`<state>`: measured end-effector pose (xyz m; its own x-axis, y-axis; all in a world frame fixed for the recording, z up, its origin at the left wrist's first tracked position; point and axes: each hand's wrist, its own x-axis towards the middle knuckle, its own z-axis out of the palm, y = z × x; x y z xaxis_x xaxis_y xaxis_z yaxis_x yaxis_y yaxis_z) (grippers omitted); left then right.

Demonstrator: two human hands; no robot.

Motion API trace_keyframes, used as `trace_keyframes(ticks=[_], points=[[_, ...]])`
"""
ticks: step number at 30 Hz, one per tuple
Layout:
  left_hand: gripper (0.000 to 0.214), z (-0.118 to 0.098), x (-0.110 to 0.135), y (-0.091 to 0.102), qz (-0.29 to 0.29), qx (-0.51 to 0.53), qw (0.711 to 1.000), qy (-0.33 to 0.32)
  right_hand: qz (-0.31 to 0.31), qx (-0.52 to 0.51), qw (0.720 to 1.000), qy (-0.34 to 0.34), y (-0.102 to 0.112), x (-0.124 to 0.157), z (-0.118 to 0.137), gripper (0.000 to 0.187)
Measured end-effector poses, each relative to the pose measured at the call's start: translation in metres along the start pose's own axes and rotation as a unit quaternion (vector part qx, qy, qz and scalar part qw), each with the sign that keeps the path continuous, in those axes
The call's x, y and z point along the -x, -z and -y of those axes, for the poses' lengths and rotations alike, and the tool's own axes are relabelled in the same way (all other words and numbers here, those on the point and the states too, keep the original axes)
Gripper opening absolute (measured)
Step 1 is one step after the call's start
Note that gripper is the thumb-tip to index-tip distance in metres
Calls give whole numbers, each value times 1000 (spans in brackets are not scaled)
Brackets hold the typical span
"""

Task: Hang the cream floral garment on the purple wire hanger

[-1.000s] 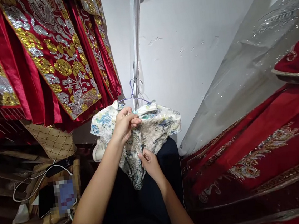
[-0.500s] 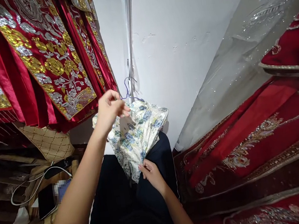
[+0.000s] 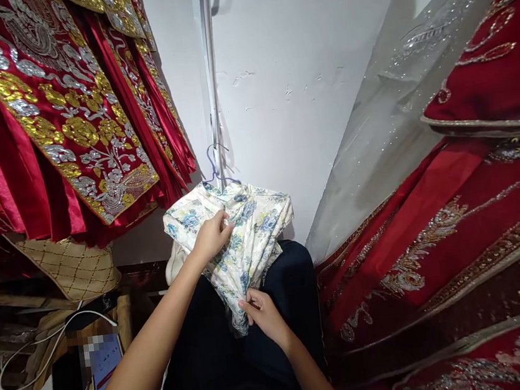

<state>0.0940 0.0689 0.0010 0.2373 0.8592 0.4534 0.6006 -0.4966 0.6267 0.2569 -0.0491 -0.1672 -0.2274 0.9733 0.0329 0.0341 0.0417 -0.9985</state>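
A short-sleeved white blouse [image 3: 262,213] with blue and yellow-green flowers hangs on a purple wire hanger [image 3: 212,163] in front of me, its lower part drawn down between my dark-trousered knees. At the upper front of the blouse, just below the collar, my left hand [image 3: 212,235] has its fingers curled in a pinch on the cloth; the fingertips are partly hidden. Lower down, my right hand [image 3: 263,315] pinches the front edge near the hem between thumb and fingers, and the fabric gathers into folds there.
Red garments with gold and silver embroidery [image 3: 84,133] hang at left, beaded red gowns [image 3: 432,219] and a sheer sparkly white cloth [image 3: 384,93] at right. A metal pole [image 3: 210,69] stands before the white wall. Low at left, phones and a white cable [image 3: 55,334] lie on a wooden stand.
My left hand has come down from above the collar onto the blouse front. My right hand keeps its pinch near the hem, now slightly lower in view.
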Motion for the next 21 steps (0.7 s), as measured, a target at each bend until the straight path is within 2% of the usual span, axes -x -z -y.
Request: trace_keyframes(ticks=[6, 9, 10, 12, 15, 18, 21], points=[[23, -4, -2, 6, -4, 75, 997, -7, -6, -13, 1000, 2, 7, -3, -16, 44], [20, -5, -1, 3, -15, 204, 978, 50, -14, -17, 1000, 1, 12, -5, -23, 43], [22, -6, 0, 1, -15, 274, 958, 85, -13, -20, 1000, 3, 13, -5, -24, 43], [31, -8, 4, -4, -20, 415, 896, 155, -8, -26, 1000, 9, 13, -4, -25, 41], [42, -15, 7, -7, -65, 537, 816, 203, 2, -41, 999, 12, 11, -3, -23, 41], [52, -27, -5, 0, -111, 584, 774, 219, -1, -62, 998, 2, 11, -9, -19, 43], [55, -42, -30, 17, -136, 601, 757, 216, 0, -62, 998, -6, 16, -19, -14, 45]])
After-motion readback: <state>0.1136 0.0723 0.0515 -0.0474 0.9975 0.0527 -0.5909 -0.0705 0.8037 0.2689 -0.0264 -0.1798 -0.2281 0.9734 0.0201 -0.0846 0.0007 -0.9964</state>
